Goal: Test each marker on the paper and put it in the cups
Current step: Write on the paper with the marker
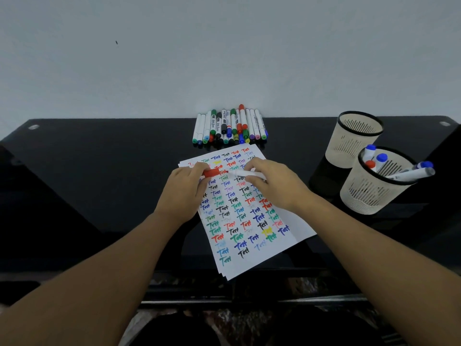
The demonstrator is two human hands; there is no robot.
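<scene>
A stack of white paper (pixel 296 227) covered in coloured "Test" words lies in the middle of the black table. Above its upper part my right hand (pixel 273 184) grips the white barrel of a marker (pixel 243 174). My left hand (pixel 185 189) pinches its red cap (pixel 212 172), which sits just off the marker's tip. A row of many capped markers (pixel 229 127) lies at the table's back edge. Two beige mesh cups stand at the right: the far cup (pixel 354 138) looks empty, and the near cup (pixel 376 188) holds several markers.
The black glass table (pixel 99 171) runs wide to the left, against a pale wall (pixel 224 58). A lower shelf and a patterned floor show beneath the table's front edge.
</scene>
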